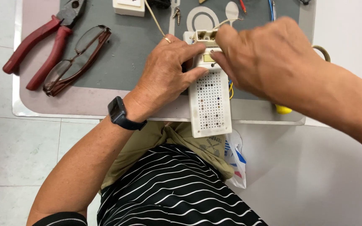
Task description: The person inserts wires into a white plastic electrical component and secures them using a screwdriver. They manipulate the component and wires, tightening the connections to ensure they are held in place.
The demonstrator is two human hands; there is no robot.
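A long white plastic casing (210, 102) with a grid of small holes lies over the near edge of a small table (42, 106). My left hand (166, 69), with a ring and a dark wristwatch, grips the casing's upper left side. My right hand (265, 56) covers the casing's top right end, fingers closed on it near a small yellowish part. Thin pale wires (153, 19) run from the casing's top toward the back of the table. What the right fingertips pinch is hidden.
Red-handled pliers (42, 44) and brown-framed glasses (78, 58) lie at the table's left on a grey mat (126, 50). A white box (128, 6), screws (176, 14) and a round white disc (202, 19) sit at the back. A yellow tool end (282, 109) peeks out under my right forearm. A plastic bag (235, 159) rests on my lap.
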